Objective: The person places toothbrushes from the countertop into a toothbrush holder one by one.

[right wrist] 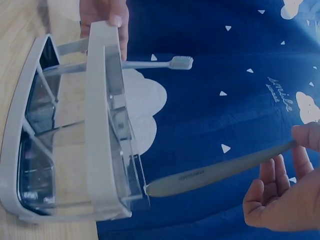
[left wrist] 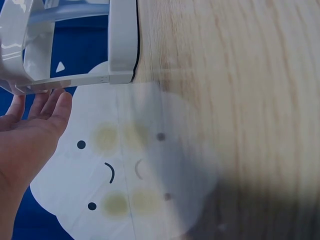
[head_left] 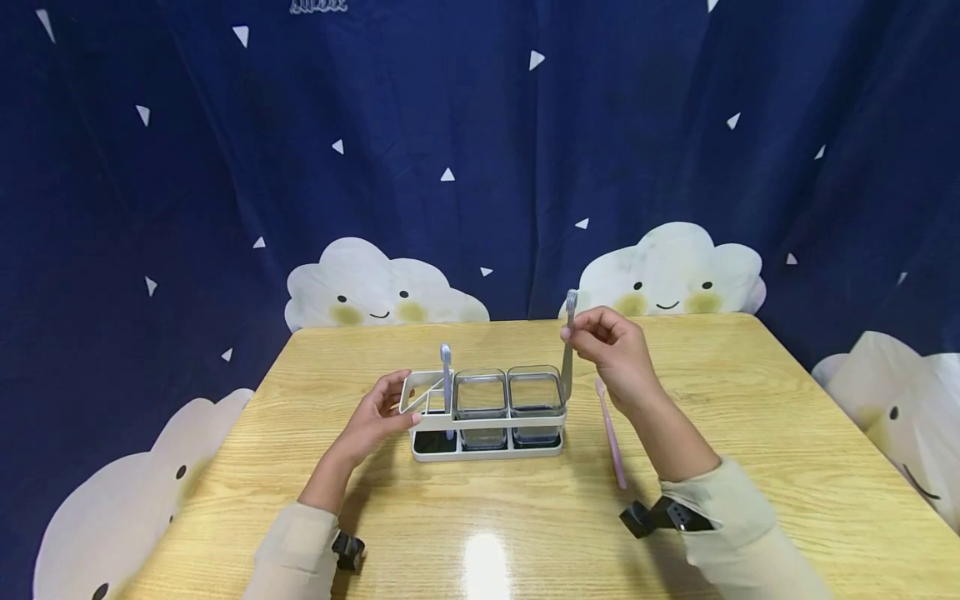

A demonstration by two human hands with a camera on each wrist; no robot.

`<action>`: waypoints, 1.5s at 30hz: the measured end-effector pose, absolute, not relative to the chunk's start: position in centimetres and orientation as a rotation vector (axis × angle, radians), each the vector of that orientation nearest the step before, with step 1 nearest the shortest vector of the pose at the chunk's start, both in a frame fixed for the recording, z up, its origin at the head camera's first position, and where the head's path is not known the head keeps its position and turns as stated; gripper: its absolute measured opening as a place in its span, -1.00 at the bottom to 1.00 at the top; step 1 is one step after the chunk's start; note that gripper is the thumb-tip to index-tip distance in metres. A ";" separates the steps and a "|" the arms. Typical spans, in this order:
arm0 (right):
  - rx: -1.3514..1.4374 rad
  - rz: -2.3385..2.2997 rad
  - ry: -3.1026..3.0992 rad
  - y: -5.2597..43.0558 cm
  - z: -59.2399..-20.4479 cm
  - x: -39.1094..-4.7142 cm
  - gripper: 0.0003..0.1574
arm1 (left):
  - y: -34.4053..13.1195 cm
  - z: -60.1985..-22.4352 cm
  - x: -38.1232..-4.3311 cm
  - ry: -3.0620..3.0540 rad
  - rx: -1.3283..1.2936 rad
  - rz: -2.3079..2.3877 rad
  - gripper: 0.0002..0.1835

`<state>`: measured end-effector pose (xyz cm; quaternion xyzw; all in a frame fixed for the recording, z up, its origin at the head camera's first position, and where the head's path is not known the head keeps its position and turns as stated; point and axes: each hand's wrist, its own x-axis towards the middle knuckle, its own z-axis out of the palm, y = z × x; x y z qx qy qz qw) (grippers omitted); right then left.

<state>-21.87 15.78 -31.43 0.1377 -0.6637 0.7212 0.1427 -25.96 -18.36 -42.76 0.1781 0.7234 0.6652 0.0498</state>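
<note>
A white toothbrush holder (head_left: 510, 422) with two clear cups (head_left: 481, 392) stands on the table. My left hand (head_left: 381, 415) grips its left end, thumb at the front rail and fingers behind. In a small left slot a pale blue toothbrush (head_left: 446, 375) stands upright, bristles up. Between thumb and fingers, my right hand (head_left: 615, 350) pinches a grey toothbrush (right wrist: 215, 171) near its neck. Its head points up and its handle end hangs at the right cup's outer edge; whether they touch I cannot tell. A pink toothbrush (head_left: 613, 442) lies on the table below the right hand.
The light wooden table (head_left: 247, 500) reaches back to a dark blue curtain (head_left: 420, 100) with white triangles and cloud faces. Each wrist wears a strap with a small black camera (head_left: 637, 518).
</note>
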 end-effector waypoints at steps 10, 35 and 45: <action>0.413 2.146 -1.872 13.8 -30.9 -22.1 -0.75 | -18.3 -42.8 -26.1 2.202 0.551 2.026 -0.25; 0.458 2.288 -1.821 8.5 -30.8 -23.5 -0.84 | -18.4 -42.9 -26.2 2.220 0.541 2.013 -0.24; 0.417 2.338 -1.790 6.5 -30.9 -23.4 -0.88 | -18.3 -42.8 -26.1 2.226 0.557 2.018 -0.25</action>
